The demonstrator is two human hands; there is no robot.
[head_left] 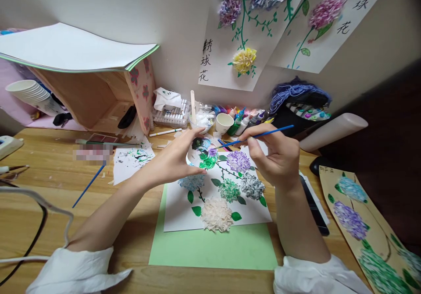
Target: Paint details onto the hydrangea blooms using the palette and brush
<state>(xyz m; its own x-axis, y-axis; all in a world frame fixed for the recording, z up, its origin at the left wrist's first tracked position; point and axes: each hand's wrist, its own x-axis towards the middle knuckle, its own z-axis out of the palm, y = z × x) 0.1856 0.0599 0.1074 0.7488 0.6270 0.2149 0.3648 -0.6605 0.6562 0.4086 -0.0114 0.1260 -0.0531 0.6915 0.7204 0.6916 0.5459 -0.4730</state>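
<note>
My left hand (179,158) grips a small round paint palette (194,157) by its edges, thumb in front and fingers behind. Dabs of green, black, blue and purple paint cover it. In my right hand (274,154) is a thin blue paintbrush (271,132), pinched near its middle, its tip at the purple paint. Below both hands lies a white sheet (184,215) with raised textured flowers: a purple one (238,161), a green one (229,190), a grey one (252,185), a cream one (216,215) and a light blue one (191,182), partly behind my left hand.
Light green paper (213,252) lies under the sheet. At the back stand a paper cup (224,123), paint bottles (243,123) and a marker box (171,113). Another blue brush (88,186) and a paint-stained paper (131,160) lie left. A flower painting (355,215) rests right.
</note>
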